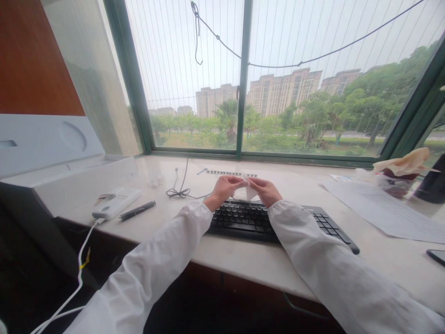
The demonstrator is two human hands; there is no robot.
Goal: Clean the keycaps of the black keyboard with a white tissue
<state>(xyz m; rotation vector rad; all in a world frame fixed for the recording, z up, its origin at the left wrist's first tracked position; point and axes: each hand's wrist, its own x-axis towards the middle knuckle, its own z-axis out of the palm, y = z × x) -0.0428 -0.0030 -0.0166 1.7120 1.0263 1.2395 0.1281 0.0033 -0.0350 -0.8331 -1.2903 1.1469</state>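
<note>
My left hand (pixel 224 189) and my right hand (pixel 266 191) meet above the far edge of a black keyboard (pixel 278 222). Both pinch a small white folded piece, a tissue or wipe (pixel 245 190), held between them. Fingers of both hands are curled round it. White sleeves cover both forearms. The keyboard lies on a pale stone sill counter (pixel 243 260) in front of a large window.
A white power bank (pixel 114 202) with a white cable and a black pen (pixel 137 210) lie at left beside a white box (pixel 69 178). A thin black cord (pixel 179 190) lies behind. Papers (pixel 382 208), a bowl with a paper cover (pixel 399 174) and a dark phone (pixel 437 256) sit at right.
</note>
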